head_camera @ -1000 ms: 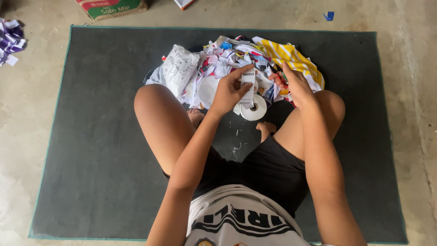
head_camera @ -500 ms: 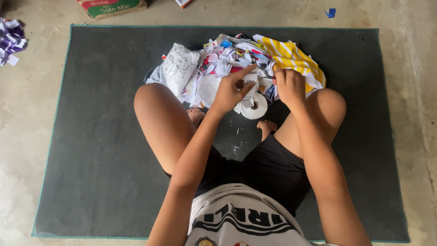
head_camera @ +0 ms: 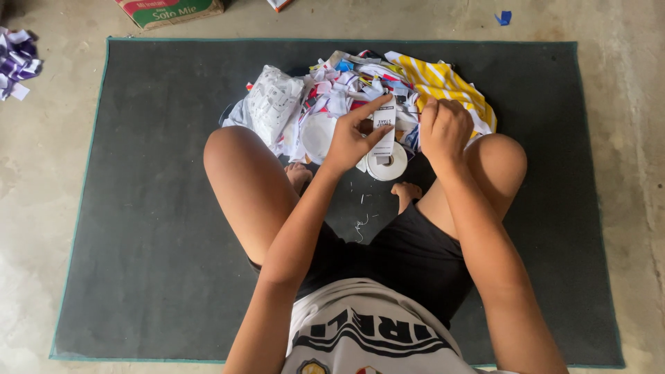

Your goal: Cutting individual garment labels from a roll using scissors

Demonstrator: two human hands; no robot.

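I sit cross-legged on a dark grey mat (head_camera: 152, 208). My left hand (head_camera: 353, 135) pinches a white printed label strip (head_camera: 383, 128) that hangs down to a white tape roll (head_camera: 388, 165) lying on the mat between my knees. My right hand (head_camera: 443, 128) is closed over small paper pieces at the near edge of a heap of mixed paper and fabric scraps (head_camera: 346, 90). The heap includes a yellow-and-white striped cloth (head_camera: 443, 83) and a white printed bag (head_camera: 271, 104).
A cardboard box (head_camera: 170, 10) stands beyond the mat's far edge. Purple and white scraps (head_camera: 17, 62) lie on the concrete floor at far left, a small blue scrap (head_camera: 503, 17) at far right. A round white lid (head_camera: 318, 135) rests by my left knee.
My right hand has moved left from the striped cloth towards the label strip. My left hand has lifted the strip slightly above the roll.
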